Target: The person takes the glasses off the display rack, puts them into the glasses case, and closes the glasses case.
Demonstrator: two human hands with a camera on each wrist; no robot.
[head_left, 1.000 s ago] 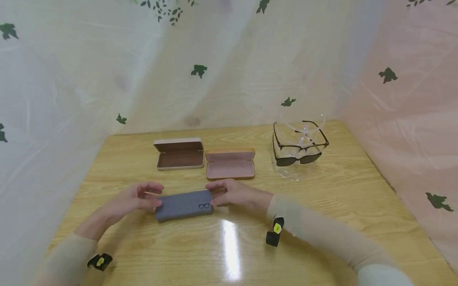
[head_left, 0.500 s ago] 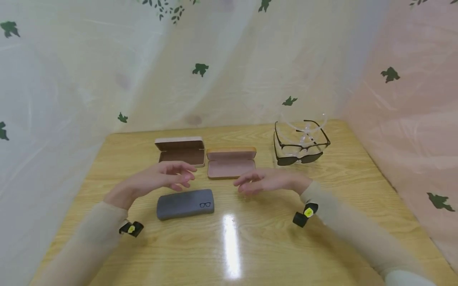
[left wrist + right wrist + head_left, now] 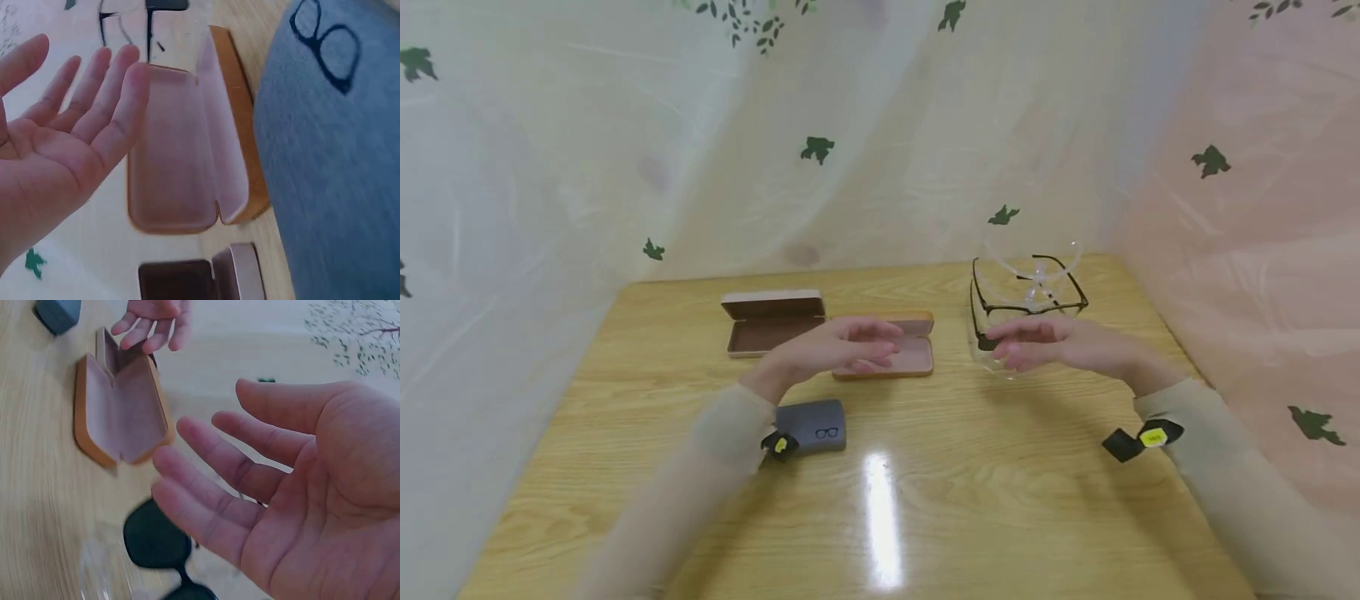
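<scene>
My left hand [image 3: 835, 346] hovers over the opened orange glasses case [image 3: 913, 358] with pink lining, fingers relaxed and nothing in them. Beneath that wrist lies a closed blue-grey glasses case [image 3: 820, 423] with a glasses print, its left part hidden by the sleeve. My right hand [image 3: 1067, 346] is in front of a clear display stand [image 3: 1039, 292], holding nothing. Dark sunglasses [image 3: 156, 537] on the stand are mostly behind that hand in the head view; the right wrist view shows their lenses near my fingertips. Black-framed glasses [image 3: 1033, 310] sit above them.
Another opened glasses case [image 3: 767, 335], pale outside and brown inside, stands left of the orange one. The wooden table [image 3: 985, 500] ends at a pale curtain [image 3: 880, 167] with leaf prints behind, and more curtain hangs at both sides.
Both hands have left the blue-grey case and moved to the right and away from me, the right hand reaching the sunglasses. The blue-grey case stays in place.
</scene>
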